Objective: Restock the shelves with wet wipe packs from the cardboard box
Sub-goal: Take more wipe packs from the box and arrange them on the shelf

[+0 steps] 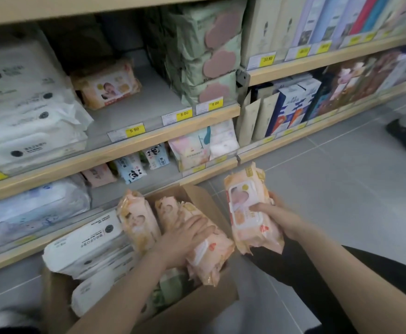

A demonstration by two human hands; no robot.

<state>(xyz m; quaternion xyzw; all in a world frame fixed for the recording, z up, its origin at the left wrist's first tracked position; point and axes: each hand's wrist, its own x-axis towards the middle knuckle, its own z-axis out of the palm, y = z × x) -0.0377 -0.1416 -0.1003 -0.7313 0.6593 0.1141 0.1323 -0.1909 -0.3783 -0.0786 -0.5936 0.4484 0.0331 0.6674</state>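
The right hand (273, 214) holds an orange wipe pack (251, 210) upright above the floor, just right of the cardboard box (197, 307); its thumb lies across the pack's front lid and the fingers curl round the far edge. The left hand (185, 237) lies flat, fingers straight and slightly spread, on another orange pack (211, 256) in the box. More orange packs (137, 220) stand beside it, with white packs (86, 247) at the box's left. On the middle shelf (149, 131), far left, sits one matching orange pack (106, 85), between white packs (23, 104) and stacked green packs (206, 56).
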